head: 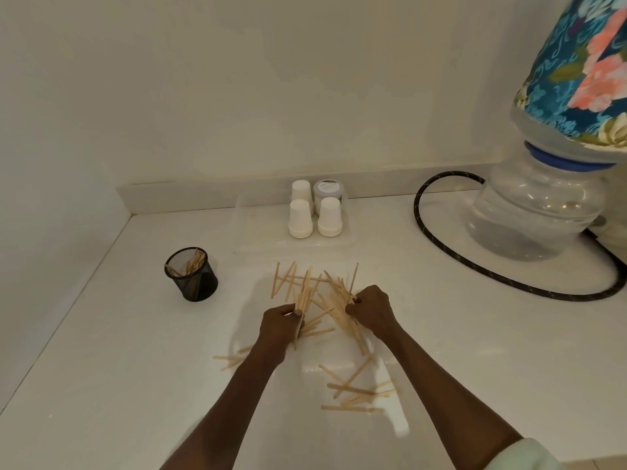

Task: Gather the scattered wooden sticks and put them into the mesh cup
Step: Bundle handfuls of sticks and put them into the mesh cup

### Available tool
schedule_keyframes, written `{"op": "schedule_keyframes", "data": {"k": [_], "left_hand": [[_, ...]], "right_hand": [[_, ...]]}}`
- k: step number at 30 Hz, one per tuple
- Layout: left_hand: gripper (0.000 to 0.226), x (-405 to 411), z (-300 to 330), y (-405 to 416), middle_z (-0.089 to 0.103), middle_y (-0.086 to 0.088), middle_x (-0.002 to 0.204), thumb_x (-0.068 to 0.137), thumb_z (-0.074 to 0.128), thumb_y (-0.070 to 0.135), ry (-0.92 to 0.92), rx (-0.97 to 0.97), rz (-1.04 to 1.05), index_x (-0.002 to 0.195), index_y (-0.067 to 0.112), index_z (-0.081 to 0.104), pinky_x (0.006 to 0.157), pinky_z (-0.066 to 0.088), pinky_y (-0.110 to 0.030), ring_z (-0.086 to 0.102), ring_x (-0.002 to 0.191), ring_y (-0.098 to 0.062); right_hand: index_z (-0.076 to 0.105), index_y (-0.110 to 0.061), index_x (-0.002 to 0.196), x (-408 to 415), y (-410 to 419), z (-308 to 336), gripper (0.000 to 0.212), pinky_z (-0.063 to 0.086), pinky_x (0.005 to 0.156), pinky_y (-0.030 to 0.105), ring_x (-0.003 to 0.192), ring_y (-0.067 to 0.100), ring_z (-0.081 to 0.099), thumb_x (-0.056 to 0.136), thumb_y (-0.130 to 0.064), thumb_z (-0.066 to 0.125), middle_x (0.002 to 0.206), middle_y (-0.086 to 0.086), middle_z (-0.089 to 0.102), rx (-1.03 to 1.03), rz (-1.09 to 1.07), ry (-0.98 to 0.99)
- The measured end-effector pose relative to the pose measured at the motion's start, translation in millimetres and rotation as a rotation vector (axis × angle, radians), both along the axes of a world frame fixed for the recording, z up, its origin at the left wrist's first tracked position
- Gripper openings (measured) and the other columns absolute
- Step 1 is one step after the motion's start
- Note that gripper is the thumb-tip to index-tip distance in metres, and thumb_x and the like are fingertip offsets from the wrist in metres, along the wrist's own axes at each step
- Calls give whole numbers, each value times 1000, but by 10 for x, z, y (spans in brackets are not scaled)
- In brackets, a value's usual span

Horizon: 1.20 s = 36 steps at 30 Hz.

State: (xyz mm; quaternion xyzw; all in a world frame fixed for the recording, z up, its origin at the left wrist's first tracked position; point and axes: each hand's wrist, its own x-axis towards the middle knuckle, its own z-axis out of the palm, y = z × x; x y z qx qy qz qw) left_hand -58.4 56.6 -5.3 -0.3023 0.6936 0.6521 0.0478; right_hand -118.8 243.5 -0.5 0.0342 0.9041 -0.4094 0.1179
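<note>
Apparently both hands (pixel 325 317) gripping wooden sticks (pixel 305 296), mesh cup (pixel 191 274) left

Head camera looks forward-down over the countertop (pixel 101 334).

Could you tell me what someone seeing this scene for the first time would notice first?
Probably the pale wooden sticks scattered mid-counter, with the left hand gripping a bundle and the right hand pinching more. Next, the black mesh cup to their left, already holding a few sticks. At far right stands a big water bottle under a floral cover.
</note>
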Motion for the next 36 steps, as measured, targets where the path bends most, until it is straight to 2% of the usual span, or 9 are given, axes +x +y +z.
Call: {"op": "schedule_keyframes", "data": {"k": [3, 8, 13, 16, 21, 25, 30, 33, 36], "left_hand": [[17, -52, 12, 104, 66, -14, 75, 96, 53, 6, -63, 131, 24, 101, -3, 67, 60, 49, -29, 62, 67, -22], [21, -176, 25, 271, 56, -12, 66, 93, 47, -1, -91, 163, 17, 77, -1, 61, 55, 45, -28, 54, 58, -20], [24, -271, 63, 355, 54, -4, 76, 93, 44, -2, -142, 115, -96, 77, 13, 53, 61, 47, -29, 52, 65, -15], [21, -312, 82, 414, 62, -18, 80, 89, 42, -2, -139, 51, -81, 83, 0, 61, 65, 45, -35, 58, 69, -26], [35, -339, 116, 480, 65, -26, 109, 91, 32, -1, -91, 231, -4, 112, -9, 59, 98, 51, -51, 64, 104, -36], [30, -334, 177, 497, 67, -21, 106, 97, 35, 5, -28, 372, 39, 108, -6, 61, 89, 55, -42, 66, 100, -29], [42, -365, 193, 493, 70, -19, 110, 105, 34, 31, -18, 468, -43, 106, 0, 63, 95, 52, -44, 66, 106, -29], [42, -402, 216, 460, 76, -13, 95, 103, 39, 36, -16, 458, -58, 106, 3, 64, 80, 57, -41, 71, 95, -28], [28, -452, 234, 418, 75, -14, 94, 100, 44, 23, -9, 460, -10, 113, 7, 62, 76, 58, -38, 71, 93, -28]], "right_hand": [[56, 2, 59, 15, -28, 20, 18, 38, 53, 29, 50, 20, 47, 67, -2, 72, 58, 12, 48, -241, -78, -136], [62, 19, 75, 69, -135, 17, 26, 45, 56, 30, 55, 21, 55, 70, -4, 74, 62, 16, 56, -339, -81, -138], [59, 19, 72, 154, -286, 84, 28, 43, 56, 33, 55, 21, 52, 73, -6, 72, 60, 15, 54, -345, -75, -89], [54, 15, 62, 193, -411, 134, 27, 38, 54, 31, 53, 20, 45, 73, -5, 69, 55, 15, 46, -286, -73, -30], [39, -10, 45, 201, -555, 183, 42, 29, 50, 26, 47, 17, 33, 80, -6, 62, 46, 6, 35, -123, -54, 70], [39, -14, 44, 217, -614, 193, 46, 27, 45, 23, 43, 11, 34, 87, -6, 51, 46, 0, 39, -57, -48, 90], [70, 0, 87, 233, -664, 223, 28, 40, 53, 19, 67, 18, 63, 94, -2, 42, 82, 13, 70, 70, 27, 121], [62, -1, 106, 228, -656, 170, 24, 44, 62, 20, 85, 21, 66, 99, -13, 43, 103, 13, 65, 177, 105, 208], [51, -4, 109, 258, -727, 171, 24, 55, 74, 32, 97, 21, 62, 99, -20, 35, 108, 12, 60, -64, 24, 172]]}}
